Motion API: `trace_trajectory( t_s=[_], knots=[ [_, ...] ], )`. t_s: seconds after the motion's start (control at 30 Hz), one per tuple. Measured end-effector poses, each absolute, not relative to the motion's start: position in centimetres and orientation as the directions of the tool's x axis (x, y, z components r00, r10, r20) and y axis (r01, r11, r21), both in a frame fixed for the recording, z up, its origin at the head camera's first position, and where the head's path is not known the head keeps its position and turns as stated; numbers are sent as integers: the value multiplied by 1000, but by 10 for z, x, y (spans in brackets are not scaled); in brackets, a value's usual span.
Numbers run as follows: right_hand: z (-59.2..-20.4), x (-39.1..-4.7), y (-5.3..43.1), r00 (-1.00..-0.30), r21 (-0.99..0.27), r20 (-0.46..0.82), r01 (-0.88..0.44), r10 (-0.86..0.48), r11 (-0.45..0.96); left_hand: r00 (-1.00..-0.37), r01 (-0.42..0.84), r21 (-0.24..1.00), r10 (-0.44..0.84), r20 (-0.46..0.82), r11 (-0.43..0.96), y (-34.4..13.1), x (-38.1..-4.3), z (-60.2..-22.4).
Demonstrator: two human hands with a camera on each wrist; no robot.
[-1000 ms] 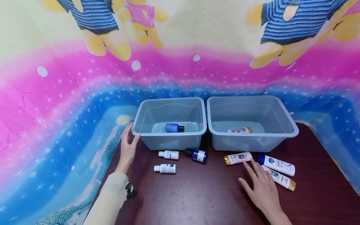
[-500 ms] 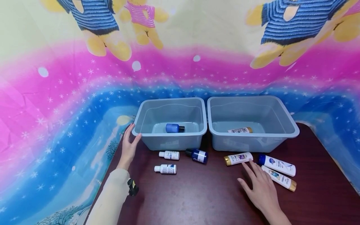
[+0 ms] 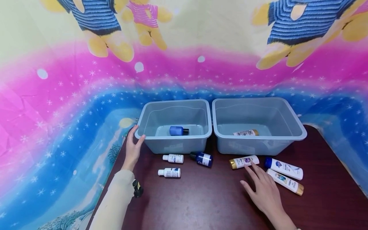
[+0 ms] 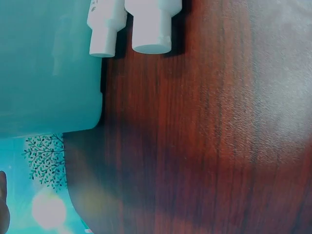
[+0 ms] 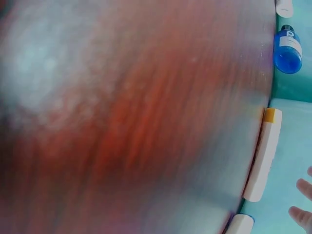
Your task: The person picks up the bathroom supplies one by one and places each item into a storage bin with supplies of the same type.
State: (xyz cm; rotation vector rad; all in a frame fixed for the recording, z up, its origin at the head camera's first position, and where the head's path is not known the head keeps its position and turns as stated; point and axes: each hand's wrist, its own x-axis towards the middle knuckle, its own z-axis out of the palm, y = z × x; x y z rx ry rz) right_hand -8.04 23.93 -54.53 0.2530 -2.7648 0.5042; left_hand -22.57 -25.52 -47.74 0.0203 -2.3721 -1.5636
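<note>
My left hand (image 3: 133, 150) rests at the front left corner of the left grey-blue bin (image 3: 175, 145), fingertips along the side and thumb at the front rim. A blue bottle with a black cap (image 3: 176, 130) lies inside that bin. My right hand (image 3: 264, 190) reaches over the table with fingers spread and nothing held. Its fingertips overlap the lower edge of a white tube with a gold cap (image 3: 242, 162). To its right lie a white bottle with a blue cap (image 3: 284, 168) and another gold-capped white tube (image 3: 286, 182).
The right bin (image 3: 250, 145) has a gold-capped tube (image 3: 245, 133) inside. Two small white bottles, one nearer the bin (image 3: 173, 158) and one nearer me (image 3: 171, 172), lie beside a dark blue bottle (image 3: 202, 159). A patterned cloth (image 3: 184, 64) hangs behind the dark table (image 3: 195, 198).
My right hand has shifted slightly left, its fingertips now over the gold-capped tube nearest the right bin. The left hand stays at the bin corner, and the bottles and tubes lie as before.
</note>
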Motion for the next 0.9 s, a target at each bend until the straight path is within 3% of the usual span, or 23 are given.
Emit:
trace_trajectory(
  t_s=[0.27, 0.53, 0.9],
  knots=[
    [-545, -82, 231, -925, -359, 357, -263, -129, 896, -939, 218, 890, -163, 303, 401, -252, -229, -477],
    [-544, -87, 222, -898, -361, 405, -327, -169, 873, -949, 193, 933, -183, 255, 303, -248, -228, -476],
    [-544, -97, 208, -878, -369, 424, -391, -222, 843, -923, 229, 920, -229, 309, 318, -245, -229, -485]
  ],
)
